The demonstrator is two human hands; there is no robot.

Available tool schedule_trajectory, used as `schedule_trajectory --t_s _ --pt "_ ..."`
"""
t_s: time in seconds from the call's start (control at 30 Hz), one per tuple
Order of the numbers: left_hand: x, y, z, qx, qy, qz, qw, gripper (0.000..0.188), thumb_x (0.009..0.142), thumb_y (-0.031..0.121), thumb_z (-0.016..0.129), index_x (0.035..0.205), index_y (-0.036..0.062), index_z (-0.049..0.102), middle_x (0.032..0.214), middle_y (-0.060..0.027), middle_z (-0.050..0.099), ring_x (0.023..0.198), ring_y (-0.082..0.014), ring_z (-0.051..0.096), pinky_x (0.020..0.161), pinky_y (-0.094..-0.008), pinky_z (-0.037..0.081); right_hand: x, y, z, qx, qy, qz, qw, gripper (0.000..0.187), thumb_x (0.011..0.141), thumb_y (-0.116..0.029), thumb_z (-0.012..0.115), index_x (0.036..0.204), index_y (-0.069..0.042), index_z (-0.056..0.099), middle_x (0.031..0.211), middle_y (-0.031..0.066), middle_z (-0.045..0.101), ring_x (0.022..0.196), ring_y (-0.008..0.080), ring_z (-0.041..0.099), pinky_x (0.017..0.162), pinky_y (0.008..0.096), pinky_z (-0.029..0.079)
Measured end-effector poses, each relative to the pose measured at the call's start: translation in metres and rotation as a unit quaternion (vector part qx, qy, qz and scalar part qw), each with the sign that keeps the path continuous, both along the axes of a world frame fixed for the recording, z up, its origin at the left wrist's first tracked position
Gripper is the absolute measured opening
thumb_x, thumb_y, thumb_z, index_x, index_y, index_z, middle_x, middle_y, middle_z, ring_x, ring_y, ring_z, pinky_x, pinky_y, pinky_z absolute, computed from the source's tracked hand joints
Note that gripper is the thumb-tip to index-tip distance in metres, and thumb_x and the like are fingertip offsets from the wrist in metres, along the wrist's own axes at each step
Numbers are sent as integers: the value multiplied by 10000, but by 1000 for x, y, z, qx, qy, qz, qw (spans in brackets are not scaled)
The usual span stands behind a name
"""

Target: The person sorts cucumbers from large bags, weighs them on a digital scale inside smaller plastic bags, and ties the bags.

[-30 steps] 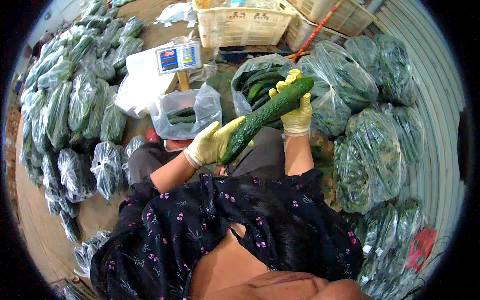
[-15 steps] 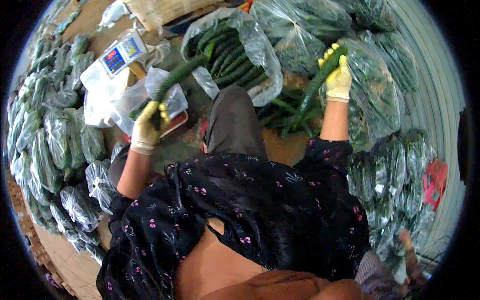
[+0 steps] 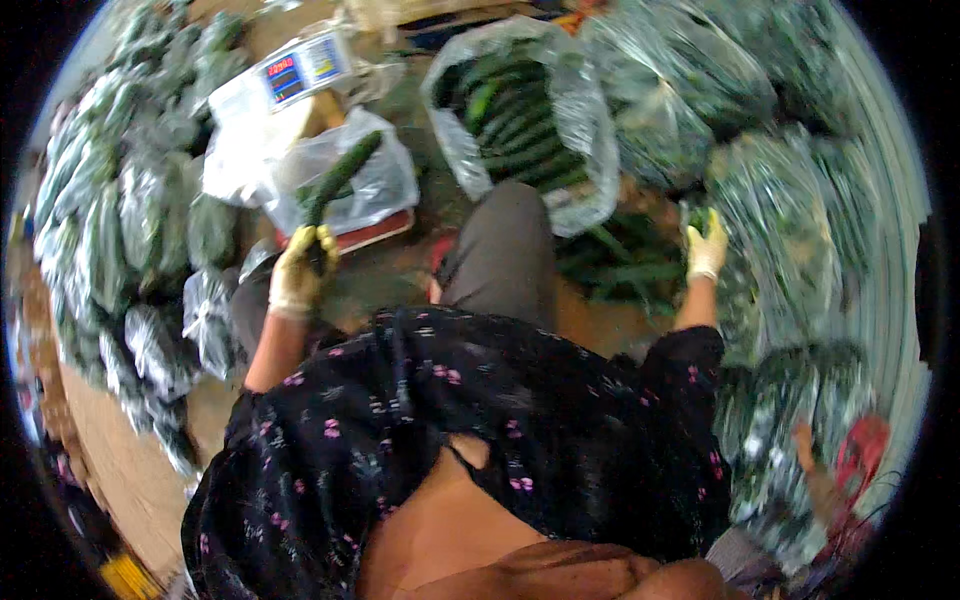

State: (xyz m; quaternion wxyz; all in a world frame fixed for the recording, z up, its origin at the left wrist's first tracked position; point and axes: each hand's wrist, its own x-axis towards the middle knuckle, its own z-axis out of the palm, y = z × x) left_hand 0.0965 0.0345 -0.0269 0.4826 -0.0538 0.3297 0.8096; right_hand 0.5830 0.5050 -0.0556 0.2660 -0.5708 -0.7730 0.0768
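My left hand point(image 3: 299, 271), in a pale yellow glove, is closed round the lower end of a dark green cucumber point(image 3: 347, 172). The cucumber tilts up and to the right, in front of a clear plastic bag point(image 3: 392, 181) by the scale point(image 3: 283, 82); some green shows through the bag. My right hand point(image 3: 706, 246), gloved alike, is low beside loose cucumbers point(image 3: 625, 262) on the floor. Dark green shows at its fingertips, but blur hides whether it grips anything. An open clear bag point(image 3: 597, 150) full of cucumbers point(image 3: 518, 130) stands beyond my knee.
Filled clear bags point(image 3: 665, 115) crowd the far right, and more point(image 3: 790, 210) stand beside my right hand. Rows of bagged cucumbers point(image 3: 100, 220) line the left. Another person's hand point(image 3: 804, 440) shows at the lower right near a red plastic thing point(image 3: 865, 445).
My right hand has come down and nearer; the cucumber plainly in it before is no longer clearly seen. My left hand's cucumber now stands more upright by the scale. The view has swung left.
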Motion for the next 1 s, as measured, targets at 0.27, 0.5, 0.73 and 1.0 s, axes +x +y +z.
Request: schedule_trajectory --t_s 0.27,0.5,0.73,1.0 --pt "33 17 30 91 12 -47 995 334 840 128 573 1137 39 450 905 -107 565 805 -228 581 710 -347 515 -191 -82 98 -216 251 334 882 354 801 -4 581 1153 -32 549 1123 77 574 1019 161 538 918 285 403" --pt "18 9 40 29 143 -154 977 431 823 224 594 1145 -24 452 811 -86 580 720 -173 566 678 -287 472 -343 -238 155 59 -50 641 763 586 654 -143 680 1204 -127 479 1136 81 526 1082 256 471 973 414 315" --pt "-41 8 42 -225 282 -14 933 347 879 345 532 998 21 551 840 -36 593 708 -116 542 639 -236 442 -400 -190 77 -259 61 541 798 434 703 -37 655 1115 -40 518 1004 73 605 940 216 575 813 314 451" --pt "-114 19 -11 -527 482 90 694 566 709 464 662 981 -26 584 925 -182 623 887 -281 594 800 -328 456 -507 -245 85 -530 344 591 503 460 722 50 600 1166 -10 493 1090 104 574 978 193 555 875 308 428"
